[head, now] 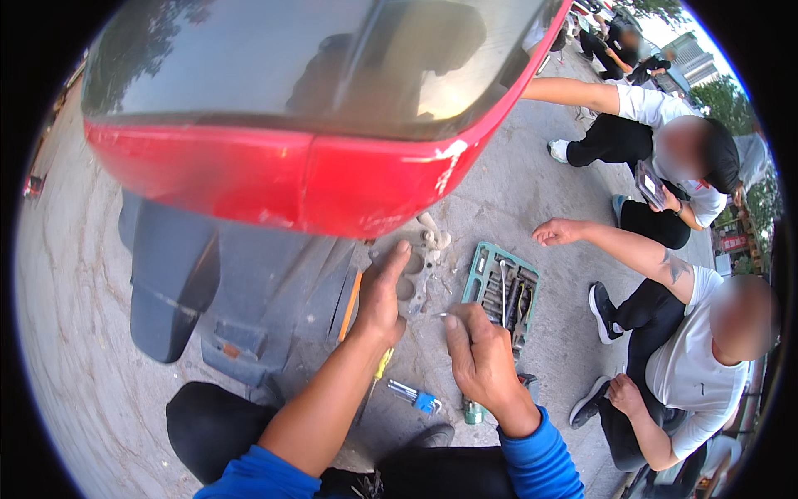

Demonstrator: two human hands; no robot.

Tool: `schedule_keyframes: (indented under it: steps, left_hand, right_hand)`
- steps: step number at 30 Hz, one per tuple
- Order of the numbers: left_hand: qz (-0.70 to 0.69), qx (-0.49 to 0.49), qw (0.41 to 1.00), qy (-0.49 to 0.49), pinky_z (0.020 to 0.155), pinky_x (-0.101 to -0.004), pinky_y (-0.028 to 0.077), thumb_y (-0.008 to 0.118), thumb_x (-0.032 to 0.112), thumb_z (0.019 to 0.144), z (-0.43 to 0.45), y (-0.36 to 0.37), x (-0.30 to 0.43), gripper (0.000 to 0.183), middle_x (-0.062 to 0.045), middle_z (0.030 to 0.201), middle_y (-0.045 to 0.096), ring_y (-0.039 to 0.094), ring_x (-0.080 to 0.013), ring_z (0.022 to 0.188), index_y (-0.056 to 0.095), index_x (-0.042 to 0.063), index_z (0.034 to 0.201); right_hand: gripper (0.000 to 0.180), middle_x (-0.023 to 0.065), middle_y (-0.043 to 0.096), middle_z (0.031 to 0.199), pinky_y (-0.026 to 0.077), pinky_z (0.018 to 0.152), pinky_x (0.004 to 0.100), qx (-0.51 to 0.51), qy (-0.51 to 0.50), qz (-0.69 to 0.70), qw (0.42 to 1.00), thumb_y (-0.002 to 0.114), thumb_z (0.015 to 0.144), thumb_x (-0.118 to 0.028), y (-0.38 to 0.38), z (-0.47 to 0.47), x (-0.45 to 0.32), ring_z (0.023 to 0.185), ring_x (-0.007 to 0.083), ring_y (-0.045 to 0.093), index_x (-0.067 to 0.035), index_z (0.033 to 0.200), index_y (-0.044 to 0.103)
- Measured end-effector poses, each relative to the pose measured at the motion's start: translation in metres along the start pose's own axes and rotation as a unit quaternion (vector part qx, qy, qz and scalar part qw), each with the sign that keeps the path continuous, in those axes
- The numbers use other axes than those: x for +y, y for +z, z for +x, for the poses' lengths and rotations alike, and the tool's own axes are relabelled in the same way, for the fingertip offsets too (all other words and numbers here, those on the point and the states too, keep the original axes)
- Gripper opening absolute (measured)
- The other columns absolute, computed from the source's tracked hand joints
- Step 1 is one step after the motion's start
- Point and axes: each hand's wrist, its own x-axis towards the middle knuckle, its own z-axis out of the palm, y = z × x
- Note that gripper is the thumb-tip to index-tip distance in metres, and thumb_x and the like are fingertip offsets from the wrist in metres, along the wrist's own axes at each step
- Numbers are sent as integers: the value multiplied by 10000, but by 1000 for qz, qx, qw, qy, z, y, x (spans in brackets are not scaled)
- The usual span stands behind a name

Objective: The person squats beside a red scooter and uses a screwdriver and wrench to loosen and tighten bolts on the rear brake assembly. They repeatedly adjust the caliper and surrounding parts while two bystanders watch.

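Note:
My left hand (381,299), thumb raised, is at the near side of a grey metal engine part with round bores (408,284), just below the red rear body panel (249,178) of a vehicle. Whether its hidden fingers grip the part cannot be told. My right hand (477,349) pinches a small thin metal piece (444,315) between thumb and forefinger, a little right of the bores. Beyond that hand lies a green socket tool case (477,274), open, with sockets and a long wrench (504,287) in it.
A blue-held hex key set (425,402), a yellow-handled screwdriver (383,365) and a green-capped item (474,413) lie on the concrete. A grey plastic mudguard (171,280) hangs at left. Two people crouch at right; the nearer one's hand (557,232) reaches beside the case.

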Motion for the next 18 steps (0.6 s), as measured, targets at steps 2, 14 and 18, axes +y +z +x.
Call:
schedule_keyframes:
  steps: [2, 14, 18]
  left_hand:
    - [17, -40, 999, 0, 542, -295, 449, 596, 504, 1000, -1, -1, 6, 430, 5, 944, 685, 615, -123, 689, 654, 140, 1221]
    - [48, -14, 999, -13, 554, -297, 460, 521, 578, 1010, 6, -11, -7, 478, -33, 776, 635, 616, -157, 636, 649, 131, 1124]
    - [39, -28, 999, -26, 545, -300, 477, 521, 531, 1029, 3, -10, -2, 456, -38, 817, 655, 623, -166, 646, 639, 102, 1127]
  right_hand:
    - [140, 122, 605, 658, 491, 576, 344, 13, 0, 25, 1000, 578, 1041, -104, 0, 1, 1, 578, 213, 616, 26, 1001, 612]
    - [97, 177, 682, 744, 522, 553, 336, 19, -17, 91, 996, 721, 924, -38, -5, 6, 14, 608, 256, 694, 19, 962, 653]
    - [135, 198, 693, 782, 543, 567, 373, 31, -78, 104, 991, 745, 892, -26, 4, 10, 15, 646, 347, 703, 16, 990, 663]
